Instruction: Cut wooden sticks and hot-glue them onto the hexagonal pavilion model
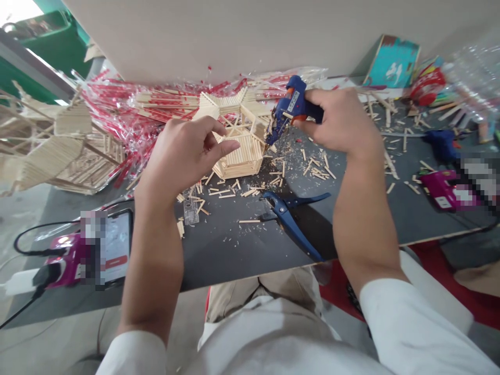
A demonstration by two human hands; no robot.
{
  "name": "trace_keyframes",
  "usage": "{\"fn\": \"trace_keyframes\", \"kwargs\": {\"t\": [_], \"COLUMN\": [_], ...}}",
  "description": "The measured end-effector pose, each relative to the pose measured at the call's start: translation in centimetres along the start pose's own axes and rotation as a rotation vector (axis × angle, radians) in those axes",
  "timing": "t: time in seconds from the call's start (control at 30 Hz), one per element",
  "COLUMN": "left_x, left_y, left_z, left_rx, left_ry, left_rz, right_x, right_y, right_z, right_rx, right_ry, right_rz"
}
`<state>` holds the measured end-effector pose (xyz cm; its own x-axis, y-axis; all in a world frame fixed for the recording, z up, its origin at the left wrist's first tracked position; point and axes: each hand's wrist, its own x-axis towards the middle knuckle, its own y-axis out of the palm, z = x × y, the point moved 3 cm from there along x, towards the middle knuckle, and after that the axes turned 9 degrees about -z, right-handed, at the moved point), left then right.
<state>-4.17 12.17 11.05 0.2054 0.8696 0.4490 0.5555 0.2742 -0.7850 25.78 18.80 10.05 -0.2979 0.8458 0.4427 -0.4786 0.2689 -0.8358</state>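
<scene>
My right hand (339, 121) grips a blue hot glue gun (296, 99), its nozzle tilted down toward the right side of a small model made of thin wooden sticks (242, 153). At the model's left side is my left hand (186, 151). Its thumb and forefinger are apart, with nothing visible between them, and the other fingers are curled. The model has slatted walls and flared slatted panels at the top. Whether the nozzle touches it I cannot tell. Blue-handled cutters (287, 224) lie on the dark table (219, 250) in front of the model.
Cut stick pieces (318, 169) litter the table. Red-and-clear plastic packs of sticks (156, 104) lie behind. Larger stick models (50, 146) stand at left, near a phone (117, 245) and a purple power strip (64, 255). Another blue glue gun (441, 143) rests at right.
</scene>
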Motion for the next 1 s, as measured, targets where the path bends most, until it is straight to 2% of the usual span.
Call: {"fn": "trace_keyframes", "kwargs": {"t": [0.33,0.7,1.0], "left_x": [0.1,-0.1,0.0], "left_y": [0.1,0.0,0.1], "left_z": [-0.6,-1.1,-0.7], "left_rx": [-0.009,-0.065,-0.086], "left_ry": [0.017,-0.002,0.011], "left_rz": [0.011,0.009,-0.016], "right_x": [0.1,0.0,0.0], "right_y": [0.0,-0.5,-0.6], "right_z": [-0.2,0.3,0.4], "right_rx": [0.036,-0.026,-0.033], "right_ry": [0.032,0.012,0.001], "right_rz": [-0.017,-0.001,-0.021]}}
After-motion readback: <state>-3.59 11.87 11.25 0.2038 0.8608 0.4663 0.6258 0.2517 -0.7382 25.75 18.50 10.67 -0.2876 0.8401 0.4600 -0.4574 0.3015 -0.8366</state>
